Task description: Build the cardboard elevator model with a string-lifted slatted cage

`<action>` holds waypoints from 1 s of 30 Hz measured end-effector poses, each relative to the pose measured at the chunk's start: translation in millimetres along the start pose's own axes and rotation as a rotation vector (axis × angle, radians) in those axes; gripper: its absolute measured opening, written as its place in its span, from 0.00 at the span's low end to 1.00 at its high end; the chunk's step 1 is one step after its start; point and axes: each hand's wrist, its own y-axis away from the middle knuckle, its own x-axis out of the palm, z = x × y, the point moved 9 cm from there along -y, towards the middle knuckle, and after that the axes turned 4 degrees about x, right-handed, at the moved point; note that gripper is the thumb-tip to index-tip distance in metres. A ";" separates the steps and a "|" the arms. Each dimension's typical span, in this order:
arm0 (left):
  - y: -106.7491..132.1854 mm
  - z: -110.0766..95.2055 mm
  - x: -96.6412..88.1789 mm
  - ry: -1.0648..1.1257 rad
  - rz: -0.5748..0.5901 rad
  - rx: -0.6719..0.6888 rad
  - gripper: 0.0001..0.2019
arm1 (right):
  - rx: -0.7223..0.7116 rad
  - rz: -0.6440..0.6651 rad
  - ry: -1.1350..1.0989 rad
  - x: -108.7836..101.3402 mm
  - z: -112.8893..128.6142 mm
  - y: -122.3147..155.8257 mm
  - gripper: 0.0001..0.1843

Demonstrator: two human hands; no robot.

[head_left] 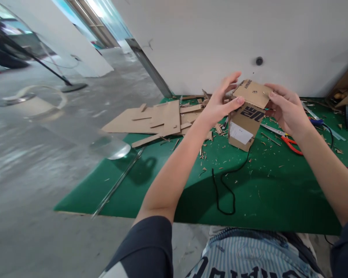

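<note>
A small cardboard box (246, 119) with dark printing and a white label stands tilted between my hands above the green tabletop. My left hand (224, 96) grips its upper left edge, thumb along the front top edge and fingers behind. On the other side, my right hand (285, 106) pinches the right edge of the top panel, and some of its fingers are hidden behind the box. A black cord (227, 189) runs from beneath the box and loops on the table. Red-handled scissors (291, 144) lie just below my right hand.
Flat cardboard pieces (153, 119) and scraps lie at the table's back left. A clear plastic cup (113, 148) and a thin clear rod (118, 181) are near the left edge. A blue-handled tool (316, 122) lies right, before a cardboard container (346, 83). A white wall (234, 38) stands behind.
</note>
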 end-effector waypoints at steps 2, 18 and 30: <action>-0.2 -4.9 4.5 0.051 0.039 0.033 0.40 | 0.005 0.017 -0.007 2.6 3.2 1.5 0.27; 4.2 -33.6 17.4 0.016 0.147 0.070 0.39 | -0.067 -0.150 0.143 -14.5 13.6 4.2 0.29; 1.0 -15.8 19.2 0.219 -0.045 -0.041 0.32 | -0.218 -0.146 0.023 -10.9 18.2 6.6 0.23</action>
